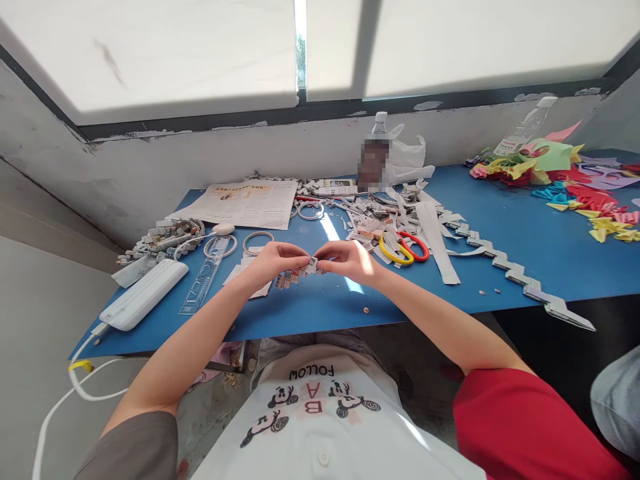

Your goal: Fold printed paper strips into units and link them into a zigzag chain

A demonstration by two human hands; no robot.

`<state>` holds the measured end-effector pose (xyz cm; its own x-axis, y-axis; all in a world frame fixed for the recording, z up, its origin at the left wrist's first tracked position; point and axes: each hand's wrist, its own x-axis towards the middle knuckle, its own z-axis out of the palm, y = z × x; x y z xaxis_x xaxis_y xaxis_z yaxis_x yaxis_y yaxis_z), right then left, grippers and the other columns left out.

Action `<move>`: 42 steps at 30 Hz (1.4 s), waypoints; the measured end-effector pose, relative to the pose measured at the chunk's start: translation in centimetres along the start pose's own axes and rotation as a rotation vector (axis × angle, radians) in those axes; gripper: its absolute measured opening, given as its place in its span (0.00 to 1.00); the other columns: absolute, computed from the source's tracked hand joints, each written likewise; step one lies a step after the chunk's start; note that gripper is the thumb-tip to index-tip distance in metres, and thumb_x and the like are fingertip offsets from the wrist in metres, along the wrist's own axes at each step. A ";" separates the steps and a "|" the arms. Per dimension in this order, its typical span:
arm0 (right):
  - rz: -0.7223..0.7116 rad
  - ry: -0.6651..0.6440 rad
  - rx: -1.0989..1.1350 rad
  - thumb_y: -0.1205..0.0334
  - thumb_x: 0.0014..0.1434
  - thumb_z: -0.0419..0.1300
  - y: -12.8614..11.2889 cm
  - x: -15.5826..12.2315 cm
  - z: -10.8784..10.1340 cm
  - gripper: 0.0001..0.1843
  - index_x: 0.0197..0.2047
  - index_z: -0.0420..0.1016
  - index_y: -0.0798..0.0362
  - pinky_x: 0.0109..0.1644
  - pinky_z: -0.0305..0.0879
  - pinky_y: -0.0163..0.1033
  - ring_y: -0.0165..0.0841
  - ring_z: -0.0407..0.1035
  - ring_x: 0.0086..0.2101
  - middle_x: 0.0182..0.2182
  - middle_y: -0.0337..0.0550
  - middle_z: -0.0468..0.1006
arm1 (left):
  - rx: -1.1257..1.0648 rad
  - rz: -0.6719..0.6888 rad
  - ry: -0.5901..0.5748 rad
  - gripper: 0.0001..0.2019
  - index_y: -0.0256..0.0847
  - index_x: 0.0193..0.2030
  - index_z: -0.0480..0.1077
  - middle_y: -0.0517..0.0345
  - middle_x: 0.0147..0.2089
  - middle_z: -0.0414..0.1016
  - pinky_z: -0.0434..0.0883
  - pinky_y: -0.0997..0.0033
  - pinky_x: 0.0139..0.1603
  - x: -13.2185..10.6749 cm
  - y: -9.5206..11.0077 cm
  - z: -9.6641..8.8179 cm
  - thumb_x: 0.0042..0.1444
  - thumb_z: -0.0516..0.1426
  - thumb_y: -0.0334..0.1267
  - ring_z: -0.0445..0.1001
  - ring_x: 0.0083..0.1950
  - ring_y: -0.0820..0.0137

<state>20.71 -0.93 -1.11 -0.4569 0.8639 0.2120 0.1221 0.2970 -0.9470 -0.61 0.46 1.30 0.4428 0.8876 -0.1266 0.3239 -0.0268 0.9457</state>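
A short zigzag chain of folded newsprint (290, 277) is held up just over the blue table's front part. My left hand (274, 262) pinches it between thumb and fingers, and the rest of the chain hangs below that hand. At the chain's right end, the fingertips of my right hand (350, 261) are closed on a small folded piece. The fingers hide part of the joint between them. Right of my right hand lie scissors with red and yellow handles (406, 249), beside a heap of newspaper strips (367, 220).
Left on the blue table (300, 317) are a white power strip (143, 293), a clear ruler (204, 277), a coiled paper chain (165, 239) and a newspaper sheet (245, 203). A long folded paper chain (515, 267) reaches past the right front edge. Bottles (381, 127) and coloured paper (555, 160) stand behind.
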 end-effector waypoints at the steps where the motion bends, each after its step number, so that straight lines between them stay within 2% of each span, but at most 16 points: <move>1: -0.008 0.006 -0.026 0.58 0.54 0.64 -0.1 0.0 0.0 0.12 0.40 0.79 0.56 0.40 0.76 0.42 0.35 0.76 0.33 0.34 0.46 0.79 | 0.014 0.005 0.005 0.16 0.38 0.36 0.79 0.55 0.31 0.78 0.69 0.74 0.30 -0.1 0.1 0.0 0.46 0.66 0.49 0.72 0.30 0.71; 4: -0.082 0.042 -0.152 0.59 0.55 0.63 -0.2 0.0 0.1 0.10 0.38 0.79 0.55 0.39 0.76 0.40 0.34 0.75 0.34 0.34 0.45 0.79 | 0.093 0.031 0.039 0.15 0.38 0.36 0.79 0.54 0.32 0.79 0.70 0.74 0.31 -0.5 0.5 0.2 0.47 0.65 0.48 0.74 0.32 0.69; 9: -0.246 0.087 -0.306 0.61 0.57 0.61 0.4 0.1 0.0 0.07 0.37 0.79 0.53 0.38 0.76 0.39 0.33 0.74 0.33 0.34 0.45 0.78 | 0.233 0.076 0.106 0.14 0.40 0.38 0.80 0.56 0.28 0.79 0.68 0.74 0.23 -1.2 0.9 0.6 0.51 0.62 0.47 0.72 0.25 0.71; 15: -0.386 0.102 -0.377 0.61 0.59 0.60 0.9 0.0 0.4 0.07 0.37 0.78 0.53 0.36 0.76 0.38 0.32 0.74 0.31 0.34 0.46 0.79 | 0.218 0.034 0.082 0.13 0.40 0.36 0.79 0.55 0.30 0.80 0.71 0.73 0.26 -1.3 1.0 0.6 0.48 0.64 0.46 0.75 0.27 0.69; 18: -0.375 0.096 -0.344 0.60 0.59 0.61 0.7 -0.1 0.5 0.08 0.37 0.79 0.53 0.36 0.76 0.38 0.32 0.74 0.31 0.34 0.46 0.79 | 0.179 0.008 0.057 0.12 0.40 0.35 0.79 0.55 0.31 0.80 0.72 0.73 0.29 -1.0 0.9 0.3 0.47 0.64 0.45 0.76 0.31 0.68; 24: -0.160 0.030 -0.029 0.57 0.55 0.65 -0.2 -0.2 0.3 0.09 0.35 0.80 0.54 0.36 0.75 0.38 0.32 0.75 0.30 0.33 0.44 0.78 | -0.040 -0.009 -0.051 0.10 0.39 0.33 0.78 0.57 0.29 0.78 0.72 0.71 0.33 -0.3 0.4 -0.1 0.45 0.65 0.42 0.75 0.30 0.69; 28: -0.111 -0.001 0.055 0.55 0.54 0.66 -0.4 -0.3 0.2 0.11 0.35 0.80 0.55 0.36 0.75 0.40 0.33 0.75 0.30 0.32 0.45 0.77 | -0.085 -0.013 -0.074 0.09 0.39 0.31 0.77 0.58 0.27 0.77 0.71 0.71 0.33 -0.1 0.3 -0.2 0.43 0.66 0.40 0.74 0.29 0.70; 36: -0.125 -0.022 0.049 0.57 0.56 0.64 -0.3 -0.2 0.1 0.10 0.35 0.80 0.55 0.36 0.75 0.39 0.32 0.74 0.30 0.33 0.45 0.77 | -0.088 -0.007 -0.098 0.07 0.39 0.30 0.78 0.59 0.27 0.77 0.70 0.71 0.33 -0.1 0.5 -0.2 0.44 0.66 0.39 0.73 0.29 0.71; 42: -0.196 0.054 -0.195 0.61 0.56 0.61 -0.5 -0.3 0.3 0.07 0.33 0.80 0.53 0.34 0.74 0.37 0.31 0.73 0.30 0.32 0.44 0.79 | -0.009 0.006 -0.052 0.09 0.39 0.31 0.78 0.57 0.28 0.77 0.71 0.71 0.33 -0.3 0.5 -0.1 0.45 0.66 0.42 0.73 0.29 0.71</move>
<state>20.49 -1.48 -0.75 -0.4411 0.8014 0.4040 0.2057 0.5285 -0.8237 -0.61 0.24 1.81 0.4881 0.8622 -0.1357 0.3134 -0.0280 0.9492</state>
